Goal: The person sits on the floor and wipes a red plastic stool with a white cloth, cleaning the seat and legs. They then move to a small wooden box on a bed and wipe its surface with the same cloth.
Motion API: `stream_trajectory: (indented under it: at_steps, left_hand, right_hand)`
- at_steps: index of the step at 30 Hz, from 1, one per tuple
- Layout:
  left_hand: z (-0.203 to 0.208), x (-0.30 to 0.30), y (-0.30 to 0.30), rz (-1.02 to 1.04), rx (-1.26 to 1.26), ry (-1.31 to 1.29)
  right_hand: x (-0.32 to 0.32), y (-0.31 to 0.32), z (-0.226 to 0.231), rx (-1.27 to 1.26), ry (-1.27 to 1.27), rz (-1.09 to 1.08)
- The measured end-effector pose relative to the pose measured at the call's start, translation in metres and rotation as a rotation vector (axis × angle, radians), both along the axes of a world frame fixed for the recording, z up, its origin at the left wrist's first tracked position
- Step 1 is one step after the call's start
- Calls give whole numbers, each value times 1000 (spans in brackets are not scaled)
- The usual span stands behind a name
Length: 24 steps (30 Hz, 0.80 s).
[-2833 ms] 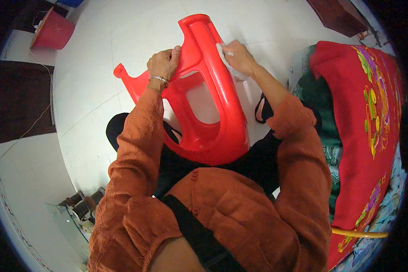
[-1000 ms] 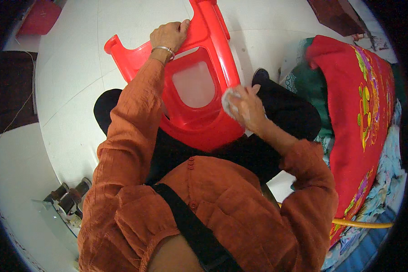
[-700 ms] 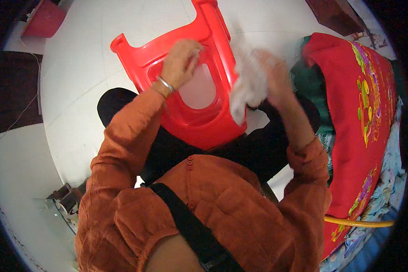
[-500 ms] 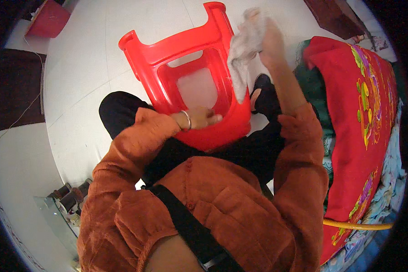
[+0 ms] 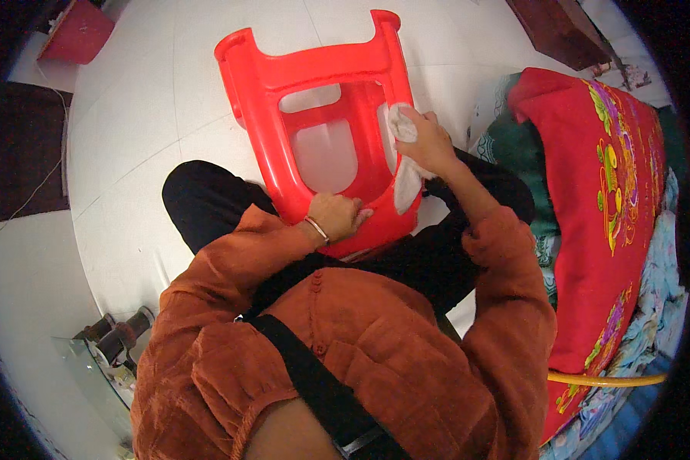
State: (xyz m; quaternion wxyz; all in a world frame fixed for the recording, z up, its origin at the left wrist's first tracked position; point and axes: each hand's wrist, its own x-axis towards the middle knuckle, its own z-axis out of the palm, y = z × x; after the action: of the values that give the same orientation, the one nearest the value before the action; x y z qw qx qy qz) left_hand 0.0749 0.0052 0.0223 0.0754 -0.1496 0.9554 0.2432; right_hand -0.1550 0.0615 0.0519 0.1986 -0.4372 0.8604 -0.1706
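A red plastic stool (image 5: 314, 69) is tipped over in front of me between my legs, its feet pointing away. My left hand (image 5: 336, 218) is closed on the stool's near edge, thumb over the rim; a bangle circles that wrist. In my right hand (image 5: 429, 142) is a whitish cloth (image 5: 408, 185), bunched under the fingers. It presses against the stool's right side, and its loose end hangs down along the near right corner.
On the right, a red embroidered cover (image 5: 571, 169) lies over a bed edge, with a yellow rod (image 5: 606, 379) beside it. A red bin (image 5: 80, 32) stands far left on the pale tiled floor (image 5: 142, 100). A glass-topped stand (image 5: 92, 376) is at lower left.
My right hand has come down and nearer with the cloth, from above the stool's right side onto it. The stool has shifted slightly; my left hand has tightened on its edge.
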Motion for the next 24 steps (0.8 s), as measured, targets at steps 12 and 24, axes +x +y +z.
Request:
stream_trajectory:
  at_steps: [12, 24]
  left_hand:
    - [105, -15, -113, 275, 38, 536]
    - [124, 2, -95, 389, 464, 528]
  right_hand:
    - [-6, -22, 148, -942, -250, -14]
    - [-34, -81, 140, -563, -285, 198]
